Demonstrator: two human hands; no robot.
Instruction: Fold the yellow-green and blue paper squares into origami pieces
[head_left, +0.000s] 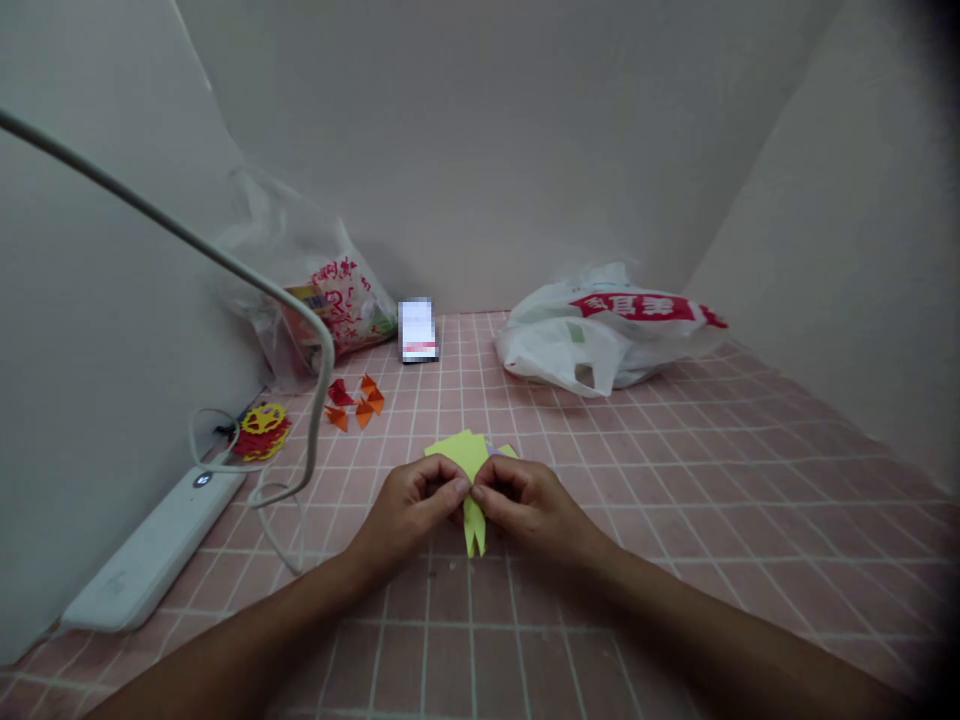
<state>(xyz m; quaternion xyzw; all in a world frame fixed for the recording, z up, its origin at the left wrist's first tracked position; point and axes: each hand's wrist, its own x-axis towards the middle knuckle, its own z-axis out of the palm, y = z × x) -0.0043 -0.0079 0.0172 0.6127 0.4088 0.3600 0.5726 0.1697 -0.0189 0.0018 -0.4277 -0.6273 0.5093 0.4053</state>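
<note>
A folded piece of yellow paper (466,452) is held between both hands, over the middle of the tiled surface. Its lower end narrows and splits into two points. My left hand (420,503) is closed, thumb and fingertips pinching the paper's left side. From the right, my right hand (525,500) pinches it at the same height, and the two thumbs nearly meet. The fingers cover the paper's middle folds. Behind the right hand, a bit of something purple and yellow shows, mostly hidden.
Small folded orange paper pieces (365,403) and a red one (339,392) lie left of centre. Yellow and red cut-outs (264,420) sit by a white power bank-like device (161,545). A grey cable (187,237) crosses the left. Plastic bags (622,330) and a phone (418,330) stand behind.
</note>
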